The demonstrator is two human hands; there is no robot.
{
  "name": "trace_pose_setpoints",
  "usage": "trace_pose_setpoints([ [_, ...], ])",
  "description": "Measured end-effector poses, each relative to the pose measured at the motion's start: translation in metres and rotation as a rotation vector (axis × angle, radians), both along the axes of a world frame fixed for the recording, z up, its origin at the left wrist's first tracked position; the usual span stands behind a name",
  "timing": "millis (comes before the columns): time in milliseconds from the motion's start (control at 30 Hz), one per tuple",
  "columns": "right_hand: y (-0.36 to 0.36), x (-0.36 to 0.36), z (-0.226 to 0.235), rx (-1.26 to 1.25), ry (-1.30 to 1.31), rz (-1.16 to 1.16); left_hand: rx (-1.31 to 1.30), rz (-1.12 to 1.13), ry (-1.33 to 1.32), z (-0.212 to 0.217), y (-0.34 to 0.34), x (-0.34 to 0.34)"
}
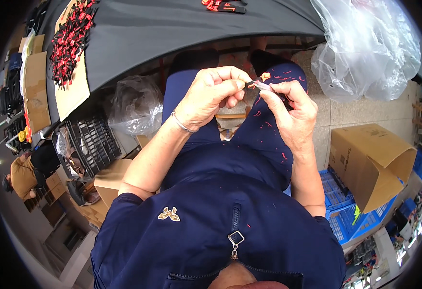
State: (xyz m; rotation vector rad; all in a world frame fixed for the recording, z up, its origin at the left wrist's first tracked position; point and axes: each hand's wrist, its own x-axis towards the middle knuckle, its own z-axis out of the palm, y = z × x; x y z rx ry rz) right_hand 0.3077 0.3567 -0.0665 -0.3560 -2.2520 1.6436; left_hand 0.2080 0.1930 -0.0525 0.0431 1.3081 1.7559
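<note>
My left hand (216,91) is closed, pinching a small black strip piece with an orange-red end (265,77) between thumb and fingertips. In my right hand (295,111), also closed, are small metal snips (263,86); the fingers hide most of them, and their slim tips touch the piece. Both hands meet above my thighs. Red thread scraps (268,124) are scattered over the dark blue trousers. On the black-covered table, a heap of similar red and black pieces (71,43) lies on a cardboard sheet (74,98) to the left.
A few more red and black pieces (224,6) lie at the table's far middle. Clear plastic bags (365,53) hang at the right. An open carton (365,164) sits on blue crates (341,221). At left stands a black crate (93,144); a person (23,176) is farther off.
</note>
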Motion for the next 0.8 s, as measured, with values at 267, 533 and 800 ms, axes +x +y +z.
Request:
trace_pose_setpoints([
  [267,0.003,-0.01,-0.003,-0.503,-0.139,-0.072,-0.089,-0.029,0.07,0.0,-0.002,-0.003],
  [533,-0.011,-0.017,0.003,-0.643,-0.239,0.085,-0.292,-0.023,1.458,-0.002,-0.004,0.015],
  [800,-0.03,-0.006,-0.004,-0.423,-0.008,-0.062,-0.252,0.195,0.688,-0.001,-0.013,0.04],
])
